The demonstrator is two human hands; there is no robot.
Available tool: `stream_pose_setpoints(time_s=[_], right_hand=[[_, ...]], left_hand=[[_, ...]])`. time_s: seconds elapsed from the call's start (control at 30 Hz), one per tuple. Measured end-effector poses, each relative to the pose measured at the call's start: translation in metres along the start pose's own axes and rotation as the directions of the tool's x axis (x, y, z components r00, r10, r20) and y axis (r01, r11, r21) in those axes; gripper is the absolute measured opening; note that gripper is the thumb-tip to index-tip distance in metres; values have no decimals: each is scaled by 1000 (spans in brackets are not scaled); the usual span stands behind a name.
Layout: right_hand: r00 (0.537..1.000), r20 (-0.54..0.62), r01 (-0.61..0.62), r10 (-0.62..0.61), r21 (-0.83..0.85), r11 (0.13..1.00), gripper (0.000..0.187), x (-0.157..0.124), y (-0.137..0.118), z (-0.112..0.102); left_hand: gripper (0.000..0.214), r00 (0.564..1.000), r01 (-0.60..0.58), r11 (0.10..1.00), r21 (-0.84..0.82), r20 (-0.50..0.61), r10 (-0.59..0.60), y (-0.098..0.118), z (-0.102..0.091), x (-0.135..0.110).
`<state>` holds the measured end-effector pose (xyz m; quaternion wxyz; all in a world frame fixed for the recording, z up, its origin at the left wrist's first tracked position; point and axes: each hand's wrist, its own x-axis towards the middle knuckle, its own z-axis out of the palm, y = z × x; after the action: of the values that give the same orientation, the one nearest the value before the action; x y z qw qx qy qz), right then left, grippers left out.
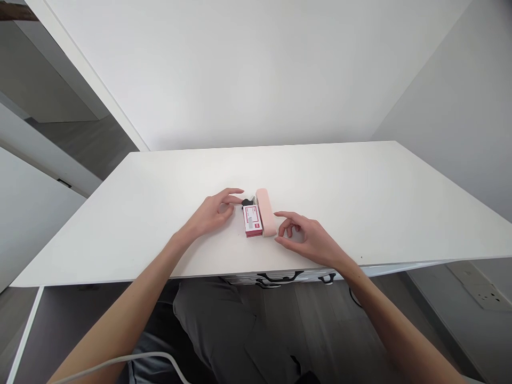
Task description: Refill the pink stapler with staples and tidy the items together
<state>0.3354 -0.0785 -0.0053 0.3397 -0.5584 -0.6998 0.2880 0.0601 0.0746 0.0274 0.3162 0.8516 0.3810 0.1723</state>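
A small red-and-white box (252, 220) lies on the white table, close against the left side of a long pink case (266, 212). Just behind the box is a small black item with a metal part (247, 202), perhaps a key; its kind is hard to make out. My left hand (216, 212) rests on the left, its index fingertip at the black item, thumb and fingers apart. On the other side my right hand (302, 234) is beside the pink case, thumb and index finger spread with nothing between them. Its other fingers curl inward.
The white table (340, 186) meets a plain wall (256, 74) at the back. Drawers with black handles (280, 278) sit below the front edge. A white cable (152, 354) crosses my left forearm. A wall socket (486, 293) is low on the right.
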Motion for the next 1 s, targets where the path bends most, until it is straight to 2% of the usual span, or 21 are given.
stream_pose_setpoints(time_s=[0.23,0.37,0.47,0.57,0.63,0.7,0.8,0.83,0.9,0.97,1.0], right_hand=[[1000,-11,-8,8,18,1000,47,0,-1,1],[999,-42,3,1,80,997,47,0,0,-1],[979,-204,17,12,138,990,34,-4,-4,1],[896,-444,49,16,135,990,18,-10,-22,11],[861,-506,119,-49,107,987,14,-12,-45,24],[875,-464,211,-140,105,972,14,-11,-72,43],[937,-258,269,-234,109,957,33,2,-107,78],[958,-171,248,-228,102,963,42,10,-115,91],[990,-12,143,-143,75,987,56,29,-122,117],[998,51,37,-37,-2,999,66,53,-121,139],[999,46,4,-2,-57,998,69,66,-119,147]], left_hand=[[54,1000,14,1000,-11,9,-14,-1,-1,-9],[49,995,78,996,34,-71,-76,-8,-9,-26],[48,975,125,983,133,-198,-97,-25,-22,-44],[53,960,146,955,259,-270,-74,-55,-40,-60],[54,956,158,928,337,-286,-59,-76,-52,-69],[57,952,196,897,396,-296,-77,-94,-62,-76],[60,941,253,864,434,-317,-116,-110,-70,-83],[61,938,265,859,438,-325,-123,-113,-70,-85],[61,932,280,852,442,-339,-130,-115,-70,-87],[60,926,294,847,444,-351,-137,-114,-68,-88],[60,924,301,844,445,-356,-141,-113,-66,-88]])
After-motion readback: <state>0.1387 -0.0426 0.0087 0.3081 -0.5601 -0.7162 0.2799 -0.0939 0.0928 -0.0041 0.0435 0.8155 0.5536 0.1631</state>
